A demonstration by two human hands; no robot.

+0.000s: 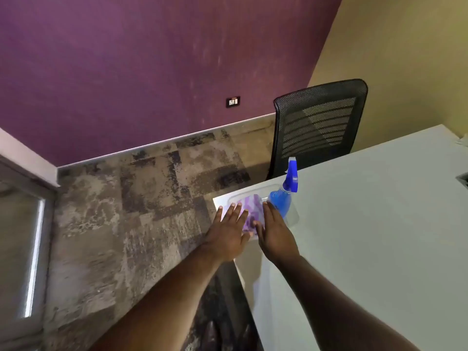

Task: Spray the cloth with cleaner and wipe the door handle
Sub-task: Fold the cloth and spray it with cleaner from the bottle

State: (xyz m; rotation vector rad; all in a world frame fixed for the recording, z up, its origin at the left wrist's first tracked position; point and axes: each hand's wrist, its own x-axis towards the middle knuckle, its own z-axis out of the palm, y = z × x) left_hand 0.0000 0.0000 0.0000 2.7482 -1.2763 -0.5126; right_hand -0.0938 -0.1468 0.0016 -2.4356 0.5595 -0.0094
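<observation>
A purple patterned cloth (250, 211) lies in a clear plastic tray (291, 219) at the white tabletop (367, 224) corner, blue spray bottle (283, 198) just beside it. Left hand (228, 234) and right hand (274, 234) flank the cloth, fingers (234, 211) straight, loosely spread, holding nothing, likely poised to lift it.

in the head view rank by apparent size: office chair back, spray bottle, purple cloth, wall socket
1. office chair back
2. spray bottle and purple cloth: look similar, and hands partly cover the cloth, so unranked
3. wall socket, though farthest away
</observation>
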